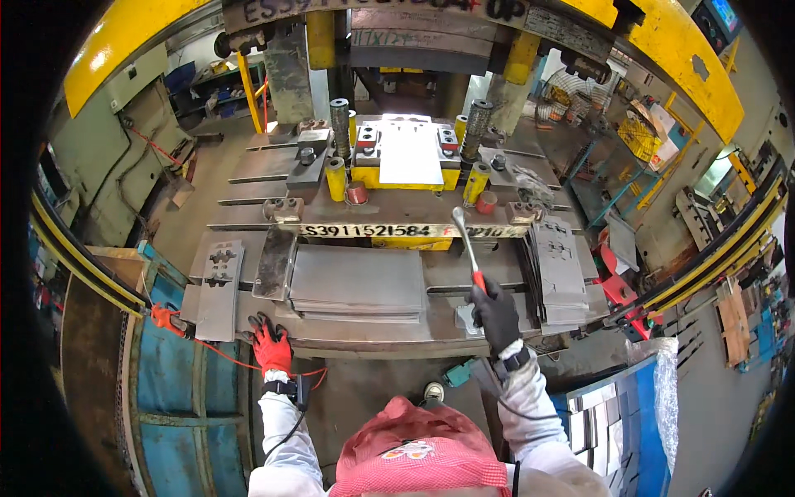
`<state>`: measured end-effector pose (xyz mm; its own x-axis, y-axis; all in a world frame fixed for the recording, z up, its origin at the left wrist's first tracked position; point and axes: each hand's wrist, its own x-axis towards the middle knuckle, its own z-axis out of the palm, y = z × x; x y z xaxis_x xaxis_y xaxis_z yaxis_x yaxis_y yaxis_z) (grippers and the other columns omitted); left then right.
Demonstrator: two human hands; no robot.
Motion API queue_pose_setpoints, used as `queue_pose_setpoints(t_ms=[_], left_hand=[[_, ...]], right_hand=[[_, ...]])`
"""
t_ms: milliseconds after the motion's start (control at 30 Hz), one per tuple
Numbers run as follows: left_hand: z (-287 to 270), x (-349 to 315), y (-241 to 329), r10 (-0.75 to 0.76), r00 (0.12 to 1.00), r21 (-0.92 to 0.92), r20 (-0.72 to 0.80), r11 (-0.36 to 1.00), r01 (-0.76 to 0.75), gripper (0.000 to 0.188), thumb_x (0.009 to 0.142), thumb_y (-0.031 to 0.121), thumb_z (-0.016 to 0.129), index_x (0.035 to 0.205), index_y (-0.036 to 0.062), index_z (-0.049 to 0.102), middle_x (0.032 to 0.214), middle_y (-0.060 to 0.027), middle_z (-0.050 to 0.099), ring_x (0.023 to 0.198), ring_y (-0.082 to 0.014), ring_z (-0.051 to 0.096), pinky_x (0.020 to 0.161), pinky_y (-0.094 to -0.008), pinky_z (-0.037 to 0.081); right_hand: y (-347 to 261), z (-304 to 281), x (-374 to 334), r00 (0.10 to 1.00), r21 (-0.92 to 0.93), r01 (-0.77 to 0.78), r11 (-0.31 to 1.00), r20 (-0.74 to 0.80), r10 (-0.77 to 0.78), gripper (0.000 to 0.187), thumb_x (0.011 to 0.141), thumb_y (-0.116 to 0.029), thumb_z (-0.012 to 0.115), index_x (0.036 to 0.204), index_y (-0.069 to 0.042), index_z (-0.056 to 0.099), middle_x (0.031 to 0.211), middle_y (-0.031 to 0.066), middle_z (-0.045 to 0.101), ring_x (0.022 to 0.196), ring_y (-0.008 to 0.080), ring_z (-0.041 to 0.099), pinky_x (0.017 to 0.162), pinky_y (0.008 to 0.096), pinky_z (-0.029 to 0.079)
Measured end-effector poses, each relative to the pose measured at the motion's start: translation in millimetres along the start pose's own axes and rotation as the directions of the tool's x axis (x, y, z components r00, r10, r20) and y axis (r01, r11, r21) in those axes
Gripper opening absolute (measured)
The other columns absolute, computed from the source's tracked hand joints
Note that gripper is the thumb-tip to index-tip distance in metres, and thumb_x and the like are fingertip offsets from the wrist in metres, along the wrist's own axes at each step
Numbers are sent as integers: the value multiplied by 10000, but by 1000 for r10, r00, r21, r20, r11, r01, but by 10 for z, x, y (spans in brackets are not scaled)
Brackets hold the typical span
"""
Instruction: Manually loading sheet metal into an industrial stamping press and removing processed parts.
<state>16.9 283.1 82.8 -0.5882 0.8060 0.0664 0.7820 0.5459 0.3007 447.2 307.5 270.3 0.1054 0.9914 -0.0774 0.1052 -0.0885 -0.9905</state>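
My right hand [497, 319], in a dark glove, is closed around the red handle of a hand tool with a long shiny metal shaft [468, 248] and a rounded head. The tool points up and away toward the press die [359, 176]. My left hand [272, 346], in a red glove with dark fingertips, rests with fingers spread at the front edge of the press bed. Between my hands lies a stack of flat grey metal sheets [356, 277]. A brightly lit sheet [411, 153] lies on the yellow-based die, beyond the tool's head.
Cut-out metal pieces are stacked at the left [219, 286] and right [563, 269] of the bed. Guide posts [478, 128] flank the die. A metal block [275, 263] stands left of the sheets. A blue bin [654, 422] stands front right; an orange cord [215, 349] hangs front left.
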Motion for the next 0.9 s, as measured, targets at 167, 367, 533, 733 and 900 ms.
queue_pose_setpoints(t_ms=[167,367,533,733,900], left_hand=[[-52,-8,1,-37,999,18,34,999,37,664,767,400,550,1343,179,304,1437,-85,192,1251,-352,286,1047,-399,239],[-153,-79,115,-34,999,-12,1,999,34,645,763,362,561,1338,199,318,1440,-78,189,1245,-374,288,1038,-410,249],[-60,-65,15,41,995,-27,-90,999,-43,643,758,343,569,1335,194,326,1443,-75,181,1248,-389,278,1032,-417,253],[-86,-67,55,0,999,-1,-36,1000,0,649,757,342,573,1334,184,321,1435,-100,187,1247,-391,277,1039,-415,247],[-58,-58,25,9,997,-22,-74,1000,-11,622,757,355,559,1318,185,348,1428,-105,212,1230,-380,310,1046,-403,240]], right_hand=[[-217,109,286,998,103,68,992,-4,-68,387,866,-251,519,1188,-39,487,748,16,555,509,48,455,453,212,391],[-295,202,428,1000,114,13,993,17,-15,345,876,-241,499,1161,-47,501,752,30,557,485,44,441,445,207,385],[-302,221,461,1000,135,-5,991,27,2,331,880,-243,494,1150,-54,502,758,36,558,484,42,439,447,204,385],[-253,205,475,999,138,20,990,24,-23,346,880,-256,497,1160,-53,496,756,33,556,482,42,437,447,202,383],[-265,180,474,998,186,4,983,54,-14,342,878,-279,500,1136,-54,501,763,38,554,512,50,457,454,207,385]])
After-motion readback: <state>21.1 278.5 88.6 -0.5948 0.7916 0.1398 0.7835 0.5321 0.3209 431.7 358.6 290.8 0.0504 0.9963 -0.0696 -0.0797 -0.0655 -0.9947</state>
